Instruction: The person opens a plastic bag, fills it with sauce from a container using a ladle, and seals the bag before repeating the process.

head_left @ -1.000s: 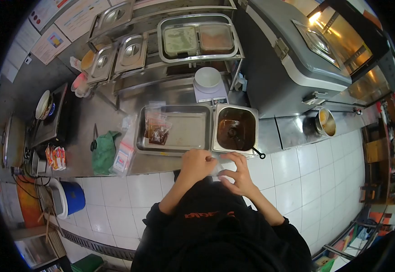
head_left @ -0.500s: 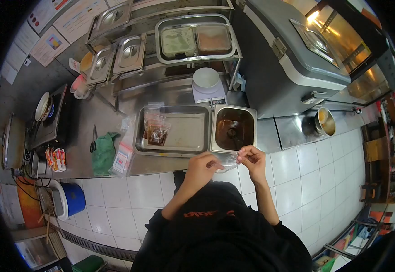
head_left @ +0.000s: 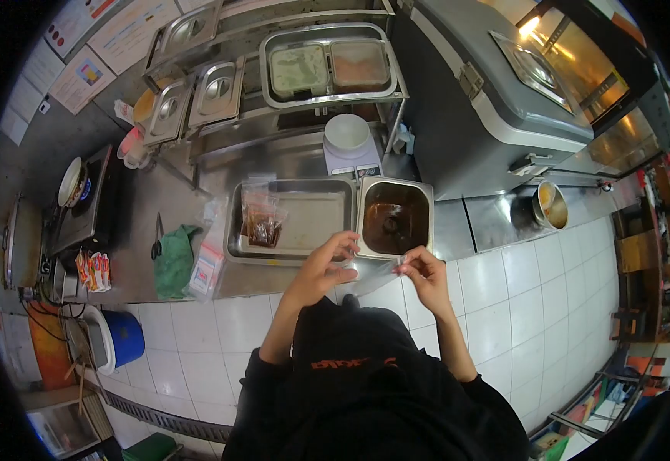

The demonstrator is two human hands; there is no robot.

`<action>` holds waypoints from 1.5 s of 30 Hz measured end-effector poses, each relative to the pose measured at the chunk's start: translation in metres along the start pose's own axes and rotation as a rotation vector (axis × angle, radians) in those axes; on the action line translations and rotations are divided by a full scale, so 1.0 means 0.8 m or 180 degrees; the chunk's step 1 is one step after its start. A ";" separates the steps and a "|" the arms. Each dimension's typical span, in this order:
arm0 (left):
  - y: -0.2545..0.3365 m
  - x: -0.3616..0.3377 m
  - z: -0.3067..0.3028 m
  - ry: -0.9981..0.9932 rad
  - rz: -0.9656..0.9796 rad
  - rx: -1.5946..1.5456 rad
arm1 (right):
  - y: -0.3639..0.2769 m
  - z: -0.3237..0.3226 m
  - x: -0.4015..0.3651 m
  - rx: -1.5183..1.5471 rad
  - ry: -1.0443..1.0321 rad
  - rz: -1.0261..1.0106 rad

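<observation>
A clear plastic bag [head_left: 376,278] hangs from the pinched fingers of my right hand [head_left: 425,275], just in front of a deep steel container [head_left: 369,248] with dark brown sauce inside. My left hand [head_left: 324,269] is apart from the bag, thumb and fingers spread, near the corner where the container meets a shallow steel tray [head_left: 312,184]. Filled bags of brown sauce [head_left: 262,227] lie in the left part of that tray. Behind the container, a white bowl [head_left: 347,135] rests on a small scale [head_left: 354,164].
Left of the tray lie a pack of plastic bags [head_left: 207,270], a green cloth [head_left: 174,265] and black scissors [head_left: 158,237]. A pan [head_left: 73,183] sits over a blue flame. A metal bowl [head_left: 550,206] stands right; a steel rack [head_left: 304,110] holds covered containers.
My left hand has let go of the bag, moved slightly left and opened. The bag now hangs from my right hand alone.
</observation>
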State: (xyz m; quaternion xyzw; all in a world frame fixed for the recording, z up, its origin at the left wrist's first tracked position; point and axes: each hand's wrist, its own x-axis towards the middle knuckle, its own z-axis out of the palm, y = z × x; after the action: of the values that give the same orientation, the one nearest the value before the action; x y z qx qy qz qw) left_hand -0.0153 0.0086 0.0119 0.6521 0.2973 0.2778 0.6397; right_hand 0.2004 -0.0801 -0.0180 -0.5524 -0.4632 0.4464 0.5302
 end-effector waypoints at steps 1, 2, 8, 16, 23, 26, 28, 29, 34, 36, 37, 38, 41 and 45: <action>-0.009 0.006 0.000 -0.0315 -0.0094 -0.0356 | -0.013 0.008 -0.001 0.0006 -0.0263 -0.0109; -0.017 0.011 0.002 -0.0631 -0.0185 -0.0712 | -0.020 0.013 -0.003 0.0005 -0.0266 -0.0111; -0.045 0.024 0.010 -0.2140 -0.1238 -0.0810 | -0.042 0.026 -0.008 -0.0685 -0.1196 -0.0545; -0.068 0.019 0.008 -0.1939 -0.1061 -0.0953 | -0.029 0.025 -0.008 -0.1220 -0.1121 -0.0694; -0.097 0.037 -0.043 -0.0870 -0.0760 0.0189 | -0.022 -0.030 0.035 -0.3336 0.0625 -0.1000; -0.101 0.053 -0.045 -0.0605 -0.0664 -0.0139 | -0.010 -0.042 0.043 -0.3815 0.0413 0.0111; -0.104 0.065 -0.041 -0.0615 -0.0740 -0.0576 | -0.010 -0.044 0.050 -0.3821 0.0088 0.0889; -0.108 0.072 -0.039 -0.0684 -0.0816 -0.0800 | -0.003 -0.049 0.053 -0.3830 0.0084 0.0870; -0.092 0.086 -0.016 -0.0838 -0.0654 -0.0650 | -0.005 -0.080 0.061 -0.4457 -0.0053 0.0000; -0.078 0.086 0.002 -0.0903 -0.0447 -0.0750 | -0.011 -0.091 0.068 -0.4698 -0.0086 -0.0123; -0.068 0.087 0.009 -0.0829 -0.0377 -0.0604 | -0.005 -0.101 0.074 -0.4742 0.0040 -0.0747; -0.066 0.089 0.014 -0.0846 -0.0380 -0.0607 | 0.000 -0.108 0.078 -0.4761 0.0170 -0.1371; -0.059 0.099 0.029 -0.0796 -0.0280 -0.0065 | 0.004 -0.120 0.090 -0.4946 0.0348 -0.2033; -0.040 0.109 0.040 -0.0585 -0.0379 0.0218 | 0.015 -0.132 0.089 -0.5214 -0.0054 -0.2189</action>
State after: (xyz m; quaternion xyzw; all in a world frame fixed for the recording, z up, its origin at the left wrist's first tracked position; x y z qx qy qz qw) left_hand 0.0658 0.0520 -0.0226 0.6775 0.2850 0.1681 0.6569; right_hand 0.3172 -0.0281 -0.0256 -0.5853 -0.7813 -0.2050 0.0698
